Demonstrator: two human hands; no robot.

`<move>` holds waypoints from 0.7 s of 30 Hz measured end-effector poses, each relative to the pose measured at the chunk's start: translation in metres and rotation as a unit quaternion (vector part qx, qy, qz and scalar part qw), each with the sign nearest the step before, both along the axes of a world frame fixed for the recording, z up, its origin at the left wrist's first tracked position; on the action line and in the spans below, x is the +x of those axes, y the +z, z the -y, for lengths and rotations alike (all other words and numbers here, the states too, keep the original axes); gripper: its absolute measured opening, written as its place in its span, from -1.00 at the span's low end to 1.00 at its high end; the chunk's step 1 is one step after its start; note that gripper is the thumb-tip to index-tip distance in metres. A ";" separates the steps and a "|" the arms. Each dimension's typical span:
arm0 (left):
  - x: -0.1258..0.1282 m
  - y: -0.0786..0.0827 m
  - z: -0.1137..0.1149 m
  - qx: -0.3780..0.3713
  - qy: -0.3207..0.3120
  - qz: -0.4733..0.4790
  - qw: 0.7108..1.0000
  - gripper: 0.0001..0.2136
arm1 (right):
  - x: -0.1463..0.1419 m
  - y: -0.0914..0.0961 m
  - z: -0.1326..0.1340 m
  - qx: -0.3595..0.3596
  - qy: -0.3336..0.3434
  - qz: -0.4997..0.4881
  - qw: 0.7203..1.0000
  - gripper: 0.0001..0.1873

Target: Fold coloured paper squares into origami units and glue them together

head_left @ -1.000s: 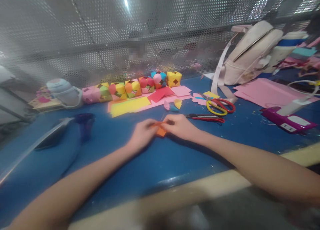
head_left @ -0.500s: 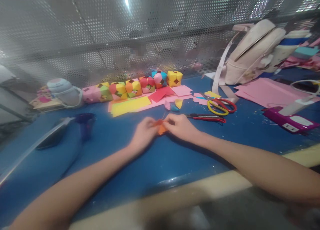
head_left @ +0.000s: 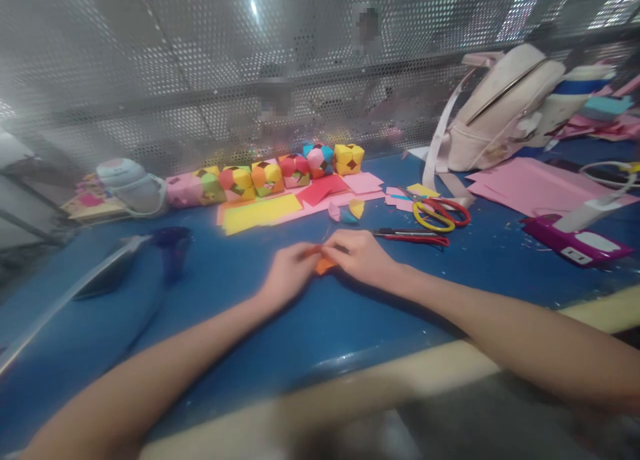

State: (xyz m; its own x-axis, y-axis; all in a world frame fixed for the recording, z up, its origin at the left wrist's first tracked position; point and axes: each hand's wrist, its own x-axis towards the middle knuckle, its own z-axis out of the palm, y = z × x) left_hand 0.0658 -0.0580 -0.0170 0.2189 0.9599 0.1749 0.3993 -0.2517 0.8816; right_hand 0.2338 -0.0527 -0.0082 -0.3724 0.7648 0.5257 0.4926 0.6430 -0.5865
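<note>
Between my two hands is a small piece of folded orange paper [head_left: 325, 267], partly covered by the fingers. My left hand [head_left: 291, 271] pinches its left side, and my right hand [head_left: 361, 255] grips it from the right, the fingertips of both hands meeting at its top. Just beyond them on the blue table [head_left: 280, 373] lie small folded paper pieces [head_left: 347, 212] in pink, blue and yellow. A box cutter [head_left: 410, 235] with a red part lies right of my right hand, and scissors [head_left: 434, 216] with yellow and red handles rest behind it.
Several folded paper cubes [head_left: 267, 179] line the back, with yellow paper strips [head_left: 260, 215] and red paper [head_left: 323, 189] before them. A cup [head_left: 131, 185] stands left, near a blurred dark-blue object [head_left: 173, 250]. At right are a backpack [head_left: 503, 110], pink sheets [head_left: 535, 188] and a purple power strip [head_left: 575, 240].
My fingers have drawn closer together over the orange paper, covering more of its upper part. The surroundings stay where they were, apart from a slight camera shift.
</note>
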 end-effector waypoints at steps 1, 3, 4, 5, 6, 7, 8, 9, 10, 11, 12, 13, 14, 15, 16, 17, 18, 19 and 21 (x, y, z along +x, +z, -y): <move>0.000 0.001 0.000 0.003 0.005 -0.002 1.000 -0.83 | 0.000 -0.001 0.000 0.009 0.004 0.000 1.000 -0.80; 0.000 0.001 0.000 0.006 0.011 -0.008 1.000 -0.85 | 0.000 -0.003 0.000 0.025 0.014 0.004 1.000 -0.81; 0.000 0.000 0.000 0.007 0.012 -0.012 1.000 -0.85 | -0.001 -0.004 0.000 0.033 0.017 0.009 0.999 -0.80; 0.000 0.000 0.000 0.007 0.011 -0.015 1.000 -0.86 | -0.002 -0.004 0.000 0.040 0.018 0.016 0.999 -0.80; 0.000 -0.001 0.000 0.007 0.007 -0.016 1.000 -0.87 | -0.002 -0.005 0.000 0.043 0.017 0.023 0.999 -0.78; 0.000 -0.002 -0.001 0.006 0.003 -0.014 1.000 -0.88 | -0.003 -0.005 0.000 0.043 0.016 0.027 0.999 -0.77; 0.000 -0.003 -0.001 0.002 0.000 -0.007 1.000 -0.88 | -0.003 -0.004 0.000 0.038 0.016 0.023 0.999 -0.77; 0.000 -0.004 -0.002 -0.006 -0.001 0.008 1.000 -0.89 | -0.004 -0.002 0.000 0.026 0.015 0.012 0.999 -0.78; 0.000 -0.005 -0.003 -0.019 0.001 0.029 0.999 -0.88 | -0.003 -0.001 0.000 0.010 0.012 -0.008 1.000 -0.79; 0.000 -0.006 -0.004 -0.035 0.005 0.058 0.998 -0.88 | -0.003 0.002 0.000 -0.012 0.007 -0.032 0.999 -0.79; 0.000 -0.006 -0.006 -0.052 0.013 0.093 0.994 -0.87 | -0.002 0.004 0.000 -0.035 -0.002 -0.055 0.998 -0.79; 0.000 -0.006 -0.007 -0.068 0.022 0.130 0.989 -0.85 | -0.001 0.006 -0.001 -0.059 -0.013 -0.072 0.996 -0.76; 0.000 -0.006 -0.008 -0.081 0.031 0.163 0.983 -0.83 | 0.000 0.007 -0.001 -0.082 -0.024 -0.078 0.993 -0.73; 0.000 -0.006 -0.009 -0.089 0.039 0.186 0.978 -0.81 | 0.001 0.009 -0.001 -0.100 -0.030 -0.073 0.992 -0.70; -0.001 -0.006 -0.009 -0.091 0.045 0.195 0.975 -0.80 | 0.001 0.009 -0.001 -0.114 -0.032 -0.059 0.991 -0.68; -0.001 -0.006 -0.010 -0.086 0.051 0.191 0.977 -0.81 | 0.000 0.008 -0.001 -0.120 -0.032 -0.040 0.991 -0.68; -0.002 -0.006 -0.011 -0.077 0.055 0.175 0.980 -0.83 | -0.001 0.007 -0.001 -0.120 -0.031 -0.021 0.992 -0.69; -0.003 -0.007 -0.012 -0.065 0.059 0.155 0.984 -0.85 | -0.002 0.005 -0.001 -0.113 -0.028 -0.004 0.993 -0.72; -0.005 -0.009 -0.013 -0.044 0.067 0.119 0.990 -0.88 | -0.005 0.001 -0.001 -0.091 -0.025 0.019 0.995 -0.77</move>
